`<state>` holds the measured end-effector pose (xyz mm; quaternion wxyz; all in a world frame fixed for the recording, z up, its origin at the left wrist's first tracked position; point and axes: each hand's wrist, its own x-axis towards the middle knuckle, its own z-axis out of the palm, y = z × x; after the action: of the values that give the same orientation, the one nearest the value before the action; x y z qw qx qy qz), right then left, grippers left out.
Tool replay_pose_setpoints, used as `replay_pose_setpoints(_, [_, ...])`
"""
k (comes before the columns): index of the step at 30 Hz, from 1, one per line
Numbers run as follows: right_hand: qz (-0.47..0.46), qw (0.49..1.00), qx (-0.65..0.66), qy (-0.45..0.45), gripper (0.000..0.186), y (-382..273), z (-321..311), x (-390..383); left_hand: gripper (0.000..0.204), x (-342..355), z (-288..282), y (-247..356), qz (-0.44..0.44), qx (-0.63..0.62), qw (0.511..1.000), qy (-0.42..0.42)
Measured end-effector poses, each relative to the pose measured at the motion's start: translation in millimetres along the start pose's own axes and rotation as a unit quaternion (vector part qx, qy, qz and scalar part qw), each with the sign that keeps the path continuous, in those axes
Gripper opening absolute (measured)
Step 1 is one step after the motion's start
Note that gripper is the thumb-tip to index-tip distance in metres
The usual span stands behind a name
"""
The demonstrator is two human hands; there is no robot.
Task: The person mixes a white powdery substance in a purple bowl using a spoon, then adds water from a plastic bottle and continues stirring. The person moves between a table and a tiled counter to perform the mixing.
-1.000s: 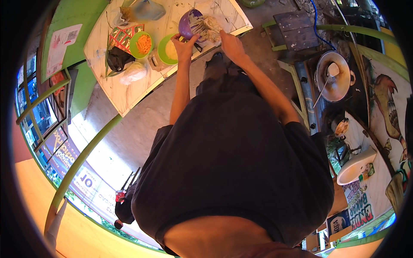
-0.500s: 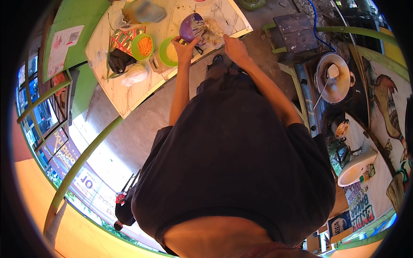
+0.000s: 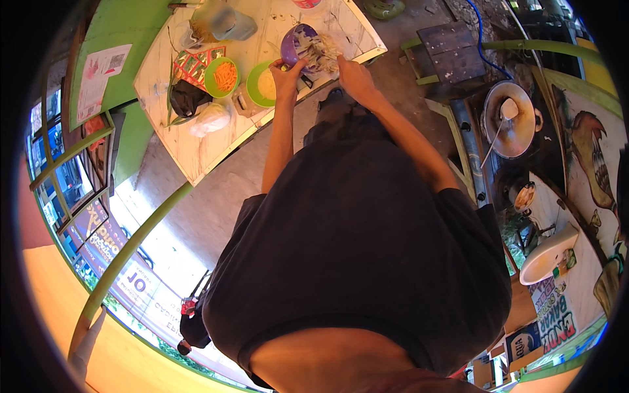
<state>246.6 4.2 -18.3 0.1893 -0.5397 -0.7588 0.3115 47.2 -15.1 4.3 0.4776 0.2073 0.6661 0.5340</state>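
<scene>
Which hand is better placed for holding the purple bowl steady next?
Probably the left hand: it is closer to the purple bowl, while the right hand is beside the pale shreds.

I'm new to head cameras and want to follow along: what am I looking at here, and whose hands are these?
There's no robot. A wide fisheye camera on a person's head looks down, so the dark shirt fills the middle and straight edges bend. The bare hands are the wearer's own.

On the pale table are a green bowl of orange strips, a second green bowl with something pale, a dark bag and a whitish plastic bag.

The left hand is at a tilted purple bowl; the right hand is beside the pale shreds at its mouth. What either grip holds is too small to tell.
</scene>
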Motion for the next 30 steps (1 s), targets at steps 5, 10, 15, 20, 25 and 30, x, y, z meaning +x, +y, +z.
replay_pose_setpoints(5, [-0.070,0.996,0.045,-0.022,0.015,-20.2,-15.4,3.9,0.081,-0.2,5.3,5.8,-0.013,-0.016,1.000,0.004])
replay_pose_setpoints(10, [-0.063,0.997,-0.027,-0.036,0.018,-7.8,-6.7,15.0,0.071,-1.3,-4.4,10.0,-0.029,-0.036,0.998,-0.040])
replay_pose_setpoints(15, [-0.056,0.995,-0.077,-0.007,0.017,5.1,-2.1,11.3,0.074,5.1,-13.3,6.3,-0.045,-0.049,0.997,-0.035])
replay_pose_setpoints(20, [0.005,0.998,-0.065,-0.022,0.018,2.5,-5.2,-9.5,0.078,-2.8,-2.6,5.5,-0.047,-0.003,0.999,0.009])
replay_pose_setpoints(25, [-0.052,0.997,-0.023,-0.044,0.016,-13.6,-15.1,-11.3,0.082,-2.8,-5.6,0.3,-0.060,-0.013,0.998,-0.025])
replay_pose_setpoints(30, [-0.070,0.996,-0.056,-0.005,0.014,-8.9,-5.9,7.0,0.084,-8.8,-3.7,-1.9,-0.063,0.007,0.998,-0.030])
